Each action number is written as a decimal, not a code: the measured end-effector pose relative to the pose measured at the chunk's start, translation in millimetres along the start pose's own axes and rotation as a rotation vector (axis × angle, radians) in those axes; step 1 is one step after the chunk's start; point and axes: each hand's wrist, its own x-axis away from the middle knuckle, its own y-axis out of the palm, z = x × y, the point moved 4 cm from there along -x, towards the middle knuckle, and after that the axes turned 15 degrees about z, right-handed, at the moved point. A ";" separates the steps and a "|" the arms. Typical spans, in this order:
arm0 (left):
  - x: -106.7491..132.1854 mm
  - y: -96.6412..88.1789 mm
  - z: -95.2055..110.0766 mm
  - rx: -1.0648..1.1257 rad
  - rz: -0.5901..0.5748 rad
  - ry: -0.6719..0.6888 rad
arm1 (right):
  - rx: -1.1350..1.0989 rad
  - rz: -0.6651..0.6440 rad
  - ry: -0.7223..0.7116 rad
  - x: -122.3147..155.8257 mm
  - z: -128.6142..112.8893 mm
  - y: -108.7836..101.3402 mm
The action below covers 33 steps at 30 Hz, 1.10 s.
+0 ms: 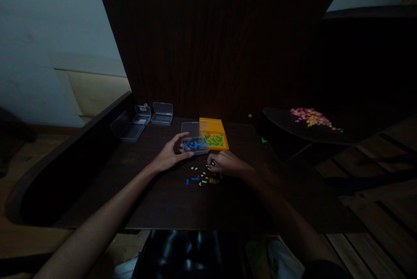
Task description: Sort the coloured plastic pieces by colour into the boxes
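My left hand [172, 153] grips the left side of a clear plastic box [199, 152], its lid raised at the back and small blue pieces [195, 144] inside. Beside it stands an open orange box [226, 144] with small green pieces [215, 139] in it. My right hand [228, 164] is closed in a pinch just in front of the boxes, with a tiny blue piece [207, 165] showing at its fingertips. Below it, loose white, yellow and blue pieces [203, 178] lie scattered on the dark table [169, 205].
Several open clear boxes [162, 116] stand at the back left. A raised edge [74, 144] borders the table's left side. On a dark curved surface [276, 118] to the right lies a heap of pink, red and yellow bits [311, 117]. A dark upright panel [221, 44] rises behind.
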 end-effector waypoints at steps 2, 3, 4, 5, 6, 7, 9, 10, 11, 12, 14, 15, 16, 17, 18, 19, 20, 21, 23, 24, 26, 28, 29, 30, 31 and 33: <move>0.0 0.0 -0.8 0.000 -0.001 -0.005 | 0.029 -0.006 0.007 0.6 0.1 0.9; 0.0 0.0 -1.2 0.000 0.000 -0.007 | 0.041 -0.008 0.008 0.8 0.1 1.2; -0.1 0.0 -1.5 0.000 0.000 -0.008 | 0.049 -0.008 0.004 1.0 0.1 1.5; -0.2 0.0 -1.9 0.000 0.001 -0.009 | 0.053 -0.008 -0.004 1.0 0.0 1.6; -0.3 0.1 -2.2 0.002 0.001 -0.010 | 0.053 -0.007 -0.012 0.9 -0.1 1.5; -0.5 0.1 -2.4 0.005 0.001 -0.009 | 0.049 -0.002 -0.018 0.8 -0.2 0.9; -0.7 0.2 -2.4 0.006 0.001 -0.003 | 0.027 0.010 -0.026 0.7 -0.4 -1.8; -0.8 0.2 -2.1 0.003 0.000 0.001 | 0.007 0.016 -0.028 0.8 -0.5 -3.8; -0.8 0.2 -1.7 -0.004 0.000 0.006 | -0.018 0.023 -0.029 1.1 -0.7 -6.3; -0.9 0.1 -1.2 -0.010 0.002 0.011 | -0.049 0.029 -0.032 1.5 -0.9 -9.2; -0.8 -0.1 0.3 -0.020 0.006 0.019 | -0.120 0.044 -0.039 2.2 -1.2 -16.5; -0.7 -0.1 1.2 -0.021 0.008 0.022 | -0.157 0.055 -0.042 2.3 -1.4 -20.9; -0.5 0.0 2.1 -0.021 0.008 0.024 | -0.192 0.066 -0.047 2.1 -1.8 -25.8; -0.3 0.2 2.9 -0.019 0.006 0.026 | -0.222 0.075 -0.051 1.2 -2.3 -30.9; -0.1 0.5 3.5 -0.019 0.003 0.025 | -0.245 0.086 -0.054 -0.4 -3.0 -36.4; 0.2 0.7 3.8 -0.018 -0.001 0.022 | -0.260 0.097 -0.059 -2.7 -3.8 -41.9; 0.4 0.9 3.8 -0.017 -0.003 0.020 | -0.261 0.111 -0.060 -6.0 -4.6 -47.3; 0.5 0.9 3.6 -0.014 -0.004 0.018 | -0.258 0.128 -0.063 -10.1 -5.6 -52.3; 0.8 1.1 2.7 -0.010 -0.010 0.014 | -0.244 0.150 -0.075 -20.1 -7.7 -59.5; 1.0 1.3 2.2 -0.007 -0.016 0.012 | -0.240 0.148 -0.082 -25.6 -8.8 -61.1; 1.7 1.8 1.6 -0.004 -0.029 0.006 | -0.229 0.121 -0.094 -36.6 -10.2 -60.2; 2.8 2.6 2.2 -0.004 -0.044 0.001 | -0.215 0.077 -0.106 -46.1 -10.8 -55.7; 3.4 3.0 3.1 -0.003 -0.049 0.001 | -0.209 0.052 -0.115 -50.0 -10.9 -52.7; 4.0 3.4 4.2 -0.003 -0.054 0.004 | -0.204 0.026 -0.125 -53.1 -10.9 -49.6; 4.4 3.7 5.2 -0.003 -0.057 0.007 | -0.200 0.004 -0.135 -55.5 -10.9 -46.8; 4.9 4.0 6.8 0.000 -0.058 0.012 | -0.194 -0.029 -0.148 -58.4 -10.5 -42.5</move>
